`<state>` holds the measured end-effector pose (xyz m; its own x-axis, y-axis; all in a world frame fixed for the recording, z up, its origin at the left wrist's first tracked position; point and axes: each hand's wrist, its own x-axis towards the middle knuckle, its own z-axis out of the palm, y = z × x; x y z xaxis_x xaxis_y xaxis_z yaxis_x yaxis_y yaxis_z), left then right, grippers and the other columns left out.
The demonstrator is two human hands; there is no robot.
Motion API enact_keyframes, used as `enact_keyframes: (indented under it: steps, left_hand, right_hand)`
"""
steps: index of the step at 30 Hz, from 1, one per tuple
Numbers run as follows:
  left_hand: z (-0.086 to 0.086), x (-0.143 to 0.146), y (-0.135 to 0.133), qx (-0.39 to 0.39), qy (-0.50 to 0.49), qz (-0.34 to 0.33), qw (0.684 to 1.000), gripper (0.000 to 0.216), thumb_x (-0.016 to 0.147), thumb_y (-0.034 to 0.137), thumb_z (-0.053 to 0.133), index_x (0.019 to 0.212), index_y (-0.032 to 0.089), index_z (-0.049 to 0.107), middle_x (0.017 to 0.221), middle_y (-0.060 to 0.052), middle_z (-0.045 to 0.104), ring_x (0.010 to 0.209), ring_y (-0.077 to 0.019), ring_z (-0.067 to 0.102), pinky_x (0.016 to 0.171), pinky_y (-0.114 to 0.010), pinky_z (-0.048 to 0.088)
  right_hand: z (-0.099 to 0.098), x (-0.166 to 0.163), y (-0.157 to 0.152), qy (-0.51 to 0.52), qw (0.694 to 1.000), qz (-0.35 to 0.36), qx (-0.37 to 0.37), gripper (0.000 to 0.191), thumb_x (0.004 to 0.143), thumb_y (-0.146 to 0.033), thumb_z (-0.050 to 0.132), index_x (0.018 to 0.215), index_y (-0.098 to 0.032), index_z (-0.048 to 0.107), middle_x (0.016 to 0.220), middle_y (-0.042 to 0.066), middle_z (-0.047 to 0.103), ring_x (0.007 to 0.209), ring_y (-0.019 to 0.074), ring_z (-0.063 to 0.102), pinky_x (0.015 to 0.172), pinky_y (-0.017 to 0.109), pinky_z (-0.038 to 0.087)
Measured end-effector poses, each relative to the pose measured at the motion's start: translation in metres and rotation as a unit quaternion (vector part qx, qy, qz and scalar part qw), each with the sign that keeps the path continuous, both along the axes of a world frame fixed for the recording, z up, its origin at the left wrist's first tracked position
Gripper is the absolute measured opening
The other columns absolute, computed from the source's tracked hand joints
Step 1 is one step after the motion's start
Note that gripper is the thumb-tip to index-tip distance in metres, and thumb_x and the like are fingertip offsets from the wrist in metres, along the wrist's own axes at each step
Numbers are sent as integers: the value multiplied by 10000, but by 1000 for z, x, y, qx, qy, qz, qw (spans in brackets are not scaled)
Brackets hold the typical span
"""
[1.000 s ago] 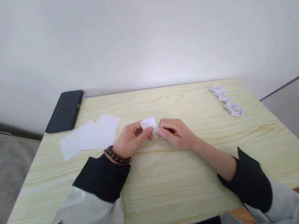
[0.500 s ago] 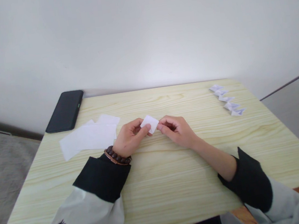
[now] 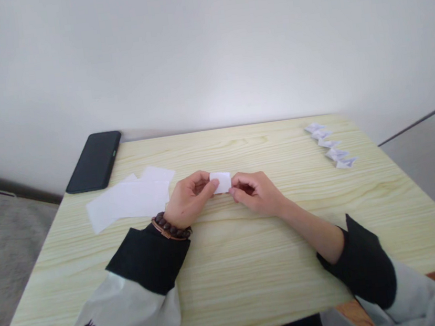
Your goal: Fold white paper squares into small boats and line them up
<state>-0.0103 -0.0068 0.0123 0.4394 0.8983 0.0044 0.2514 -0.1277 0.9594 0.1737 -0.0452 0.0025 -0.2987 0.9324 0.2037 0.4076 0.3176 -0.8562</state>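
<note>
A small folded piece of white paper (image 3: 222, 181) is held over the middle of the table, its long edges running left to right. My left hand (image 3: 190, 198) grips its left side, thumb on top and the other fingers partly hidden behind. At the right end, my right hand (image 3: 256, 192) pinches the lower right corner between thumb and fingertips. A dark beaded bracelet (image 3: 170, 229) circles my left wrist. To the left lie several loose white paper sheets (image 3: 130, 199), overlapping one another.
Several small folded paper boats (image 3: 329, 144) stand in a slanting row at the right rear of the wood-patterned table (image 3: 254, 269). A black tablet or large phone (image 3: 94, 162) lies at the back left corner. The white wall (image 3: 204, 53) rises just behind the table.
The folded paper has turned from a diamond position to a level one, with its edges now roughly horizontal. My right fingers have shifted slightly at its corner; my left hand has barely moved.
</note>
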Motion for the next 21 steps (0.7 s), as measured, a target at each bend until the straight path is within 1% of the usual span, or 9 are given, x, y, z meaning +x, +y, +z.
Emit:
enact_keyframes:
  steps: [2,5,10,12,14,16,19,21]
  left_hand:
    - [-1,1,0,-17,-18,0,1000,307,740,453,596,767,148,576,679,2,624,639,-132,585,642,-245,479]
    - [-4,1,0,-27,-31,-7,999,305,747,448,606,795,148,582,709,-4,632,654,-133,606,659,-252,496]
    - [-7,0,1,-4,-53,-13,998,286,746,407,642,855,148,589,764,-17,657,666,-124,613,657,-246,505]
    - [-7,-1,2,14,-53,-8,998,279,743,397,650,857,147,602,786,-24,672,673,-125,612,660,-248,507]
    - [-7,-1,2,28,-47,-1,998,277,744,400,648,854,147,621,806,-29,686,683,-131,614,667,-256,510]
    - [-7,-1,2,38,-38,0,999,276,749,400,643,864,149,642,816,-31,696,696,-139,620,675,-262,514]
    - [-8,-1,2,61,-20,7,998,263,771,386,626,880,150,666,816,-36,704,706,-145,627,677,-260,515]
    - [-8,-1,1,106,-2,24,994,236,787,363,614,863,148,676,816,-42,702,718,-146,629,668,-249,514]
  right_hand:
    - [1,0,0,-10,1000,12,-5,181,823,-230,510,657,-160,526,517,-55,430,449,51,352,445,186,264]
    - [2,0,-1,-15,1000,-2,-4,250,852,-263,485,628,-158,522,510,-50,444,445,50,351,448,189,264]
    - [1,-1,0,2,999,-36,-2,272,864,-277,477,627,-157,535,511,-46,458,437,48,352,441,191,269]
    - [0,-2,0,20,998,-53,3,205,854,-283,496,698,-163,551,525,-51,453,439,50,360,434,189,276]
    - [-1,-3,1,40,997,-72,11,115,830,-282,532,822,-171,561,570,-51,472,445,51,375,422,186,281]
    - [-2,-4,1,51,995,-82,17,142,817,-271,549,926,-179,557,643,-37,517,455,51,398,410,183,287]
    - [-4,-4,1,48,994,-92,36,146,816,-241,546,948,-183,567,726,-15,566,465,48,425,404,181,305]
    - [-5,-3,2,35,991,-111,64,123,820,-224,542,931,-185,578,745,-10,588,476,53,448,420,186,331]
